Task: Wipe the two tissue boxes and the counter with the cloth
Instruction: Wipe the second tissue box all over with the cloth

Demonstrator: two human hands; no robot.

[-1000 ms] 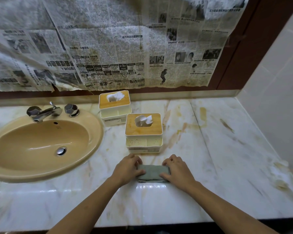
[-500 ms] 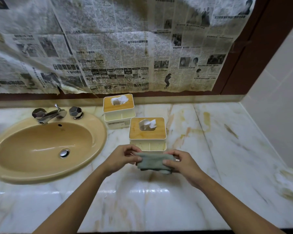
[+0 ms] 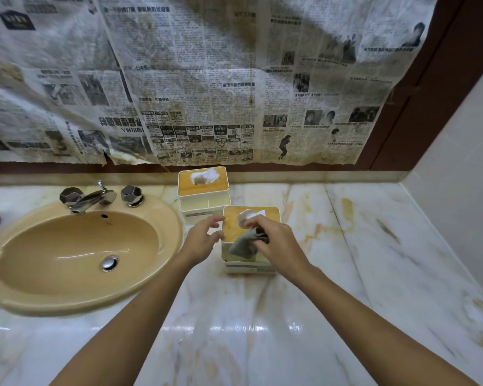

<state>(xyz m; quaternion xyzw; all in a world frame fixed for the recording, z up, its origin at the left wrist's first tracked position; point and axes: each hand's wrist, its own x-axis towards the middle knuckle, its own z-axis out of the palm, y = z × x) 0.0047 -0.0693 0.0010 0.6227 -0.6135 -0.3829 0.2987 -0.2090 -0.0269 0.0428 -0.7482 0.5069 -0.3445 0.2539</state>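
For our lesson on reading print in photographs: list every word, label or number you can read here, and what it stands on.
"高市早苗的": small headline on the newspaper on the wall; its last characters are unclear.
Bold headline at the newspaper's lower left: reversed, unreadable.
Other newsprint: too small.
Label on the rear tissue box: blurred.
Mark in the sink: too small.

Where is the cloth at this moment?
In the head view, the cloth is bunched in the right hand, over the front of the near tissue box, to the right of the sink.
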